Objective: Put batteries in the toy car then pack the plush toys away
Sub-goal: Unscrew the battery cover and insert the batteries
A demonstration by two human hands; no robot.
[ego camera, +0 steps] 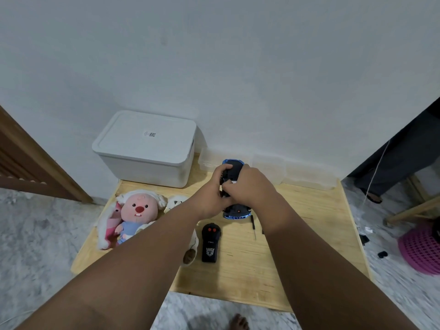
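A blue toy car (236, 211) lies upside down on the low wooden table (297, 234), its black underside up. My left hand (215, 186) grips the car's left side, fingers curled over its far end. My right hand (247, 184) lies over the middle of the underside, fingertips pinching something small and white there, mostly hidden. A pink plush with a blue shirt (138, 215) lies at the table's left, beside a pink-and-white plush (108, 232) and a white plush (176, 201) partly under my left forearm.
A white lidded storage box (147, 148) stands at the table's back left. A black remote control (210, 244) and a small screwdriver (253, 226) lie near the car. Clear plastic containers (304, 172) line the wall. A pink basket (421, 251) sits on the floor at right.
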